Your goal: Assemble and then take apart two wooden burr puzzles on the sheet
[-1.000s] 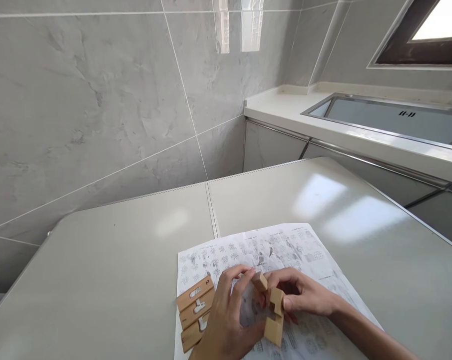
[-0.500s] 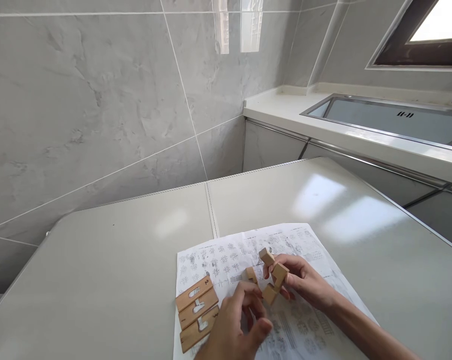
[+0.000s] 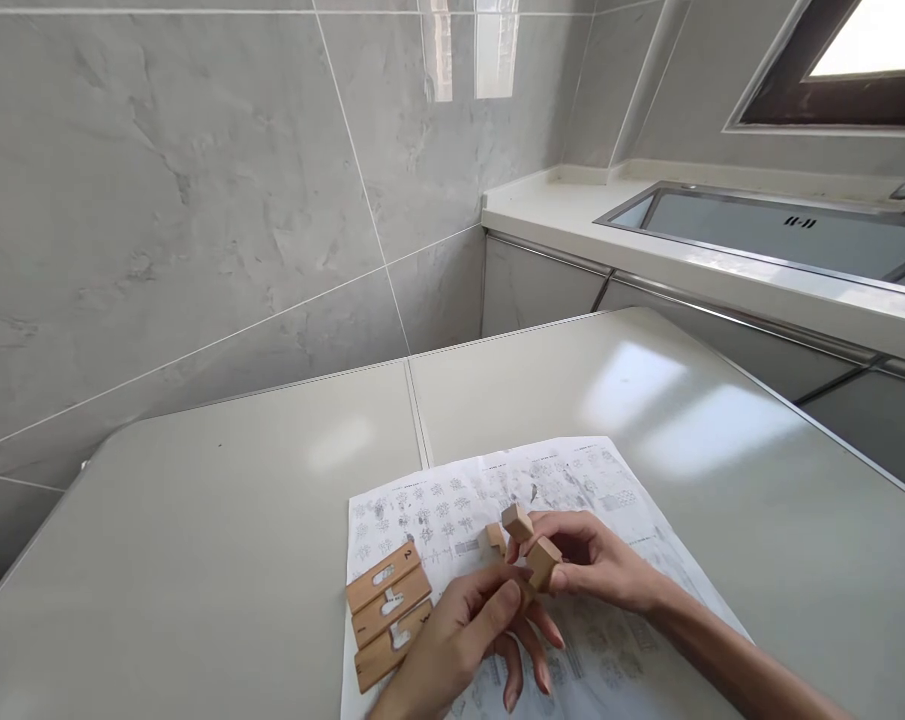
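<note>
My right hand (image 3: 598,560) pinches a notched wooden puzzle block (image 3: 543,562) above the printed sheet (image 3: 594,470). A square wooden end (image 3: 516,521) juts out beyond its fingertips; whether it belongs to the same block I cannot tell. My left hand (image 3: 478,625) has its thumb and index finger closed on the lower end of the block, other fingers spread out below. Behind the left fingers, another small notched wooden block (image 3: 495,538) rests on the sheet, partly hidden. Left of the hands lie three flat wooden plates with cut-outs: one marked 2 (image 3: 403,562), a middle one (image 3: 414,603) and a front one (image 3: 377,660).
The sheet, covered in small printed diagrams, lies on a glossy pale table (image 3: 234,560) with a seam across it. A grey tiled wall (image 3: 197,200) borders the far side. At the right stand a white counter (image 3: 542,210) and a sink (image 3: 759,230).
My left hand has moved right and up, from beside the block to gripping its lower end. The block has turned in my right hand. The view has shifted slightly.
</note>
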A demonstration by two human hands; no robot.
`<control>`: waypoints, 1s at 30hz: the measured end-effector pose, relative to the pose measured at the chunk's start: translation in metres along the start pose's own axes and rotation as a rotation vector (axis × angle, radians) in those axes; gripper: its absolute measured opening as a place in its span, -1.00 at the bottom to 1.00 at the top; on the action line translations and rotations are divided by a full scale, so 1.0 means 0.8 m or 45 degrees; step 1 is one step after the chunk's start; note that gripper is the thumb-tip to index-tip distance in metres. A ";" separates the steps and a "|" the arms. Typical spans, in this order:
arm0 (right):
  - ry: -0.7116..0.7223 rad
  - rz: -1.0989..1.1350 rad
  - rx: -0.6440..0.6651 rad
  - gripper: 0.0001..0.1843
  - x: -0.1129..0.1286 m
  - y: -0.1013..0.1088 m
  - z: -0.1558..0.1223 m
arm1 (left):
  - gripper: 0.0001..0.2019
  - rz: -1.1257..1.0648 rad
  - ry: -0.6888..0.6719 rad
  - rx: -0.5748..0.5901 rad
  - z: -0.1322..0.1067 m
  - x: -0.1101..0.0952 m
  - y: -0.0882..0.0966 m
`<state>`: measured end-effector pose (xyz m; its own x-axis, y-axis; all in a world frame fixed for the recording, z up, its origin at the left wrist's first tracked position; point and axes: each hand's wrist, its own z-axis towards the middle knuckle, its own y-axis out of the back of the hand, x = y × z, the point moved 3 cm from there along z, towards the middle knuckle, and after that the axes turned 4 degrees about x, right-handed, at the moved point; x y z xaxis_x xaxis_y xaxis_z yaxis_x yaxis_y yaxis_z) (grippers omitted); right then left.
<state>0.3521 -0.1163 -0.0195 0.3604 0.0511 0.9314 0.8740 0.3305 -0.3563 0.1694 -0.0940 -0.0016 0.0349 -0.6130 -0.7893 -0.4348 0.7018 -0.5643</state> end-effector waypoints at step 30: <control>0.022 0.323 -0.349 -0.55 0.002 0.020 0.002 | -0.42 0.274 -0.258 -0.771 -0.004 0.002 0.002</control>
<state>0.3659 -0.1096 -0.0238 0.5803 0.0823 0.8102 0.8101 0.0443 -0.5847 0.1655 -0.0950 -0.0027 0.0336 -0.3607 -0.9321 -0.8768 0.4369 -0.2006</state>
